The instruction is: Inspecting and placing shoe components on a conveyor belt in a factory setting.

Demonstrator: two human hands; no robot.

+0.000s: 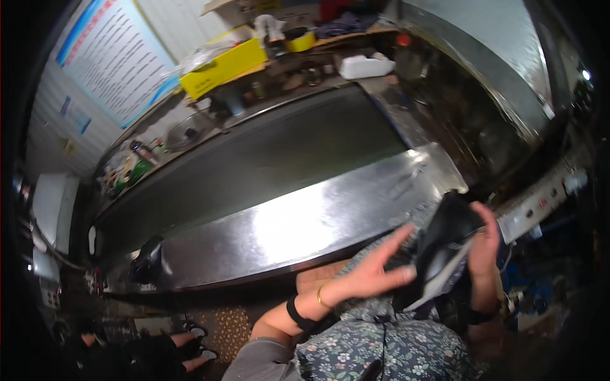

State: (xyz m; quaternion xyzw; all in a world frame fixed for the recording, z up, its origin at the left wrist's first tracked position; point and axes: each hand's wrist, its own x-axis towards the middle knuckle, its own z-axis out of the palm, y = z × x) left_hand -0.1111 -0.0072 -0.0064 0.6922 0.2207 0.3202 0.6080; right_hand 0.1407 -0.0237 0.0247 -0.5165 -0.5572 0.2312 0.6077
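A black shoe (445, 230) with a pale grey-white edge stands tilted in front of my body. My right hand (484, 249) grips it along its right side, the fingers pointing up; the palm side is partly hidden by the shoe. Just left of the shoe is my left hand (383, 272), fingers stretched and spread, the thumb close to the shoe's surface. Whether that thumb touches it, I cannot make out. Another black shoe (147, 260) rests at the left end of the shiny metal ledge (222, 244).
Beyond the ledge runs a dark green conveyor belt (273, 152). A shelf behind it carries a yellow box (223, 68), a white plastic bottle (366, 66) and clutter. To the right is a metal machine with a control panel (535, 213). Another person's legs (184, 350) show at lower left.
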